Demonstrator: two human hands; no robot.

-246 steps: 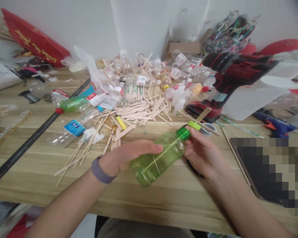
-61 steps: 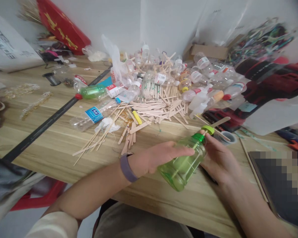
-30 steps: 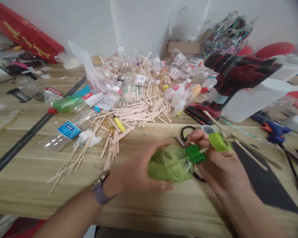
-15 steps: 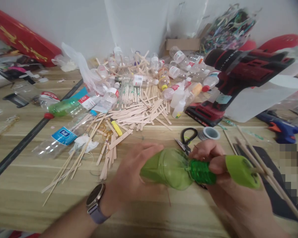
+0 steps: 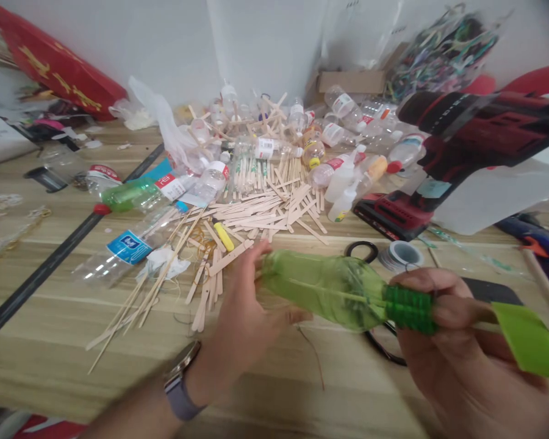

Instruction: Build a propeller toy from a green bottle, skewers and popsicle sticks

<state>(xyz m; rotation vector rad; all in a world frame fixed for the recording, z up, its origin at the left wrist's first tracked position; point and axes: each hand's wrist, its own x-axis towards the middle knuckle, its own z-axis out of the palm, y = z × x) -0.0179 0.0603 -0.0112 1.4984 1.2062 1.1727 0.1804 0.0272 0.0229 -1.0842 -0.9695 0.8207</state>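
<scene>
One green bottle [image 5: 320,283] in right fingers [image 5: 452,312], inside table edge [image 5: 36,405].

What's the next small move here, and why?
Probably close the left hand around the base of the green plastic bottle: its thumb and fingers look spread there, while the right hand grips the ribbed neck, with the lime-green cap apart from it.

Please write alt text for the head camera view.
The right hand grips a translucent green plastic bottle by its ribbed neck above a wooden table; the left hand is at its base. Behind are flat pale wooden sticks, clear plastic bottles and a red-black power drill.
</scene>
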